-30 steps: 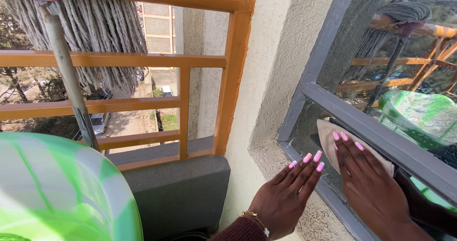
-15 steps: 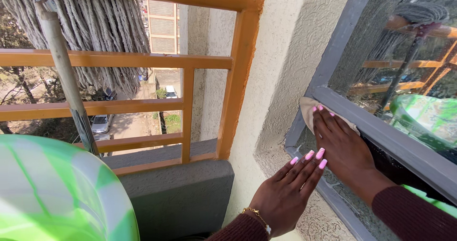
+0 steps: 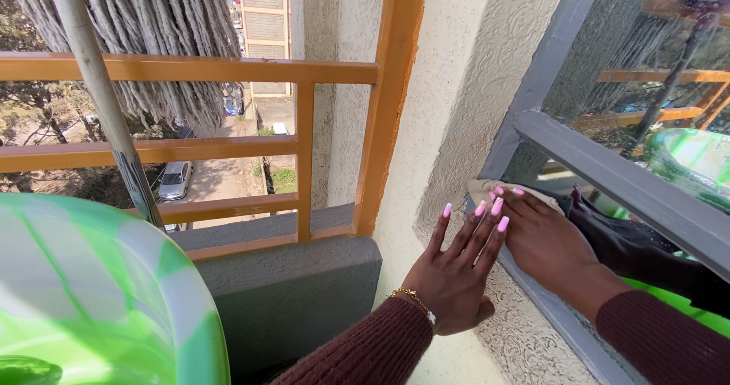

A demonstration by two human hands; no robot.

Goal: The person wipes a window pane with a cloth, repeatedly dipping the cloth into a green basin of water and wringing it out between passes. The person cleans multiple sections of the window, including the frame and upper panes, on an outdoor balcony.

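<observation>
My right hand [image 3: 544, 237] presses a pale cloth [image 3: 487, 189] flat against the lower left corner of a window pane [image 3: 608, 88], just under a grey crossbar [image 3: 608, 176] of the frame. My left hand [image 3: 455, 267] lies flat, fingers spread, on the rough cream wall [image 3: 464, 111] beside the window, its fingertips touching the right hand. Most of the cloth is hidden under the right hand.
An orange railing [image 3: 304, 126] closes the balcony to the left, above a grey ledge [image 3: 289, 278]. A mop [image 3: 114, 50] leans against the railing, head up. A green and white plastic basin [image 3: 84, 294] fills the lower left corner. Far below lies a street with cars.
My right hand has slid the cloth leftward along the pane into the frame's lower corner. My left hand has stayed on the wall.
</observation>
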